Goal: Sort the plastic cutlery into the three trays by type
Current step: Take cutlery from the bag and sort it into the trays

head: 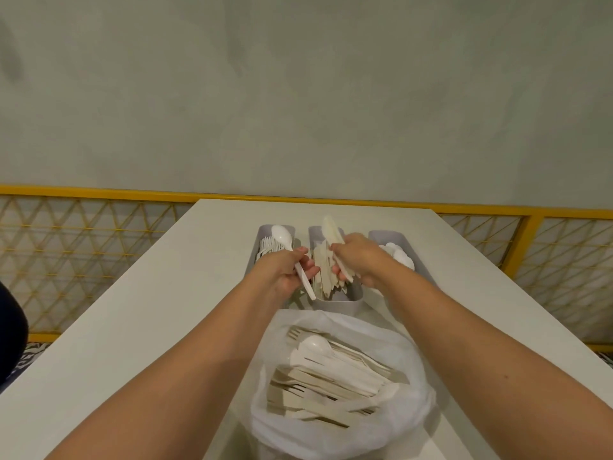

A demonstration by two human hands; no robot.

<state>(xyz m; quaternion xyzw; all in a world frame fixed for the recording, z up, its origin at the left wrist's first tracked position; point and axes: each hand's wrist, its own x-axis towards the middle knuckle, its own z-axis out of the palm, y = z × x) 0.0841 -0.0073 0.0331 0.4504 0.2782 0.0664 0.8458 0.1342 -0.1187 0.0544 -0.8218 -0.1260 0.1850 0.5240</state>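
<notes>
Both hands reach past the white plastic bag [416,405] of mixed cutlery [331,376], which lies nearest on the counter [149,310]. Just beyond it, the left hand [287,275] pinches a white spoon [282,239] by its handle over the left tray [263,232] of forks [267,245]. The right hand [360,260] grips a beige knife [331,232] above the middle tray [338,302] of knives [323,267]. More spoons [399,255] fill the right tray [378,235].

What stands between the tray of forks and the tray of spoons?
The head view shows a third tray, holding knives, between them.
</notes>
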